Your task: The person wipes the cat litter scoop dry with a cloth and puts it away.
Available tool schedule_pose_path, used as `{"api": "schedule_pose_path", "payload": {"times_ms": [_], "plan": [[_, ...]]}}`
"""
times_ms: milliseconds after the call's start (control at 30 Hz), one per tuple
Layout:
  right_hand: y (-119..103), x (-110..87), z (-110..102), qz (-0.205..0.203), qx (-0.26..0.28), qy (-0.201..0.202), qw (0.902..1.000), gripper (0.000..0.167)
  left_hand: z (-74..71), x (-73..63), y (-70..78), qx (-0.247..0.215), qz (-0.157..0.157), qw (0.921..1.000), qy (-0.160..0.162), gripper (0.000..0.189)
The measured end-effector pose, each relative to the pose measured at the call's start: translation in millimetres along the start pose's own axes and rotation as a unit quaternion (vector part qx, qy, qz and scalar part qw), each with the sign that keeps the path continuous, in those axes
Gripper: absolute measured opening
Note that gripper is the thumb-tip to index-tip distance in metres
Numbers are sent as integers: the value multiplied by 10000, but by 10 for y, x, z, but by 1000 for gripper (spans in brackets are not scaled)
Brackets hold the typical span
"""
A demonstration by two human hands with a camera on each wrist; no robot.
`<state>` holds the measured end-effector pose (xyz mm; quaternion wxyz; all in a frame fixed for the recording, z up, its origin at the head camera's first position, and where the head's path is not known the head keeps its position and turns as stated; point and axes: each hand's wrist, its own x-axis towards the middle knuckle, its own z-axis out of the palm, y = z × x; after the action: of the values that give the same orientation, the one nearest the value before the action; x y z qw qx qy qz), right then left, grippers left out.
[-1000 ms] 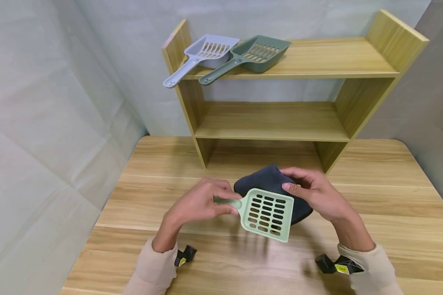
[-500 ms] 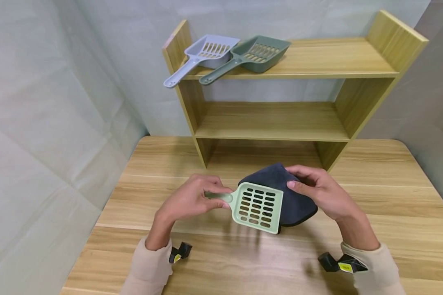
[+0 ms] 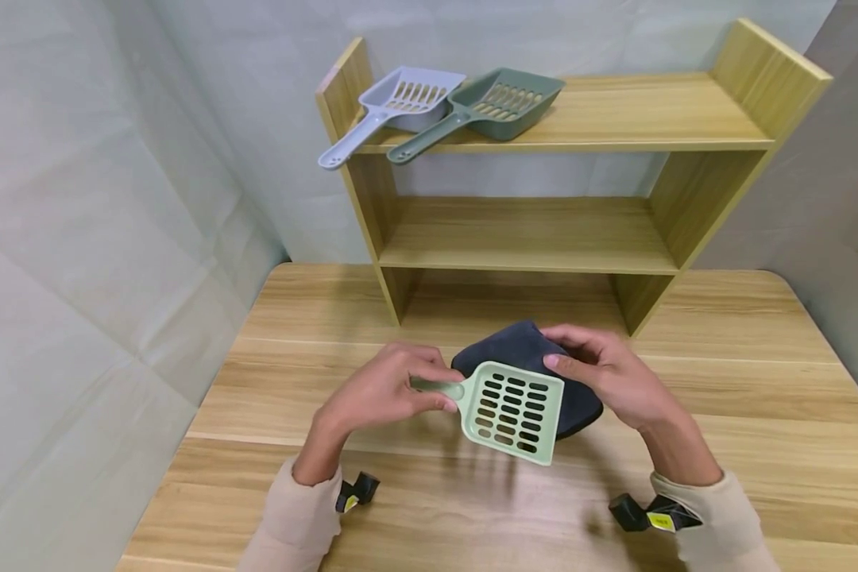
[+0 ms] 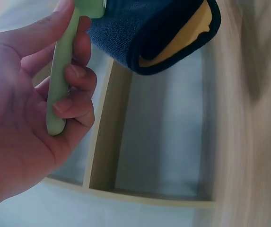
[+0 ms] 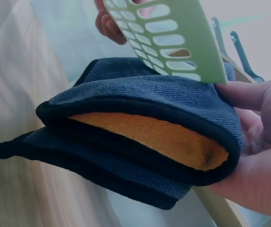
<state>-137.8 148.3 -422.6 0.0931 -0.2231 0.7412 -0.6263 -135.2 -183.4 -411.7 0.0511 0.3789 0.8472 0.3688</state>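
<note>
A light green slotted litter scoop [image 3: 512, 413] is held above the table, its slotted face toward the head camera. My left hand [image 3: 393, 389] grips its handle [image 4: 62, 71], fingers curled round it in the left wrist view. Behind the scoop, my right hand [image 3: 608, 373] holds a folded dark blue cloth [image 3: 504, 347], thumb in front and fingers at the back. The right wrist view shows the cloth's orange inner side [image 5: 159, 139] between dark-edged folds. There the scoop's front edge lies close against the cloth; the scoop covers part of it in the head view.
On the top board of a wooden shelf [image 3: 672, 111] lie a pale lavender scoop [image 3: 393, 103] and a dark green scoop [image 3: 486, 107], handles jutting over the front edge. The shelf stands at the back of the wooden table [image 3: 272, 381]. Light fabric hangs behind and left.
Both hands, with scoop and cloth, shifted left and slightly up, then came back right and down; the scoop slid across the cloth. Both grips stayed the same. The shelved scoops have not moved.
</note>
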Motion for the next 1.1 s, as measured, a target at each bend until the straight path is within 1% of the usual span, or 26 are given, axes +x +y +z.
{"api": "schedule_pose_path", "payload": {"times_ms": [133, 233, 367, 500, 667, 733, 833, 967, 1100], "plan": [[-30, -26, -40, 94, -234, 249, 9994, 34, -54, -40, -18, -9, -27, 9998, 214, 39], [-48, -44, -72, 102, -218, 338, 9991, 30, -110, -74, -27, 5, -151, 9991, 405, 39], [-58, -49, -92, 93, 228, 235, 9994, 25, -171, -112, -31, 167, -454, 9968, 634, 38], [-49, -35, -79, 111, 703, 107, 9974, 24, -200, -120, -41, 324, -735, 9925, 927, 38], [-42, -18, -37, 110, 790, 40, 9968, 24, -203, -97, -53, 305, -1065, 9853, 1297, 37], [-45, -17, -24, 141, 837, 24, 9964, 24, -199, -87, -54, 346, -1150, 9815, 1493, 37], [-47, -22, -9, 230, 1017, 3, 9945, 23, -185, -68, -59, 396, -1184, 9756, 1803, 38], [-39, -27, 14, 283, 1319, 18, 9909, 23, -153, -37, -56, 423, -1112, 9690, 2167, 38], [-30, -21, 51, 313, 1660, 16, 9856, 23, -110, -4, -48, 391, -1064, 9628, 2451, 38]]}}
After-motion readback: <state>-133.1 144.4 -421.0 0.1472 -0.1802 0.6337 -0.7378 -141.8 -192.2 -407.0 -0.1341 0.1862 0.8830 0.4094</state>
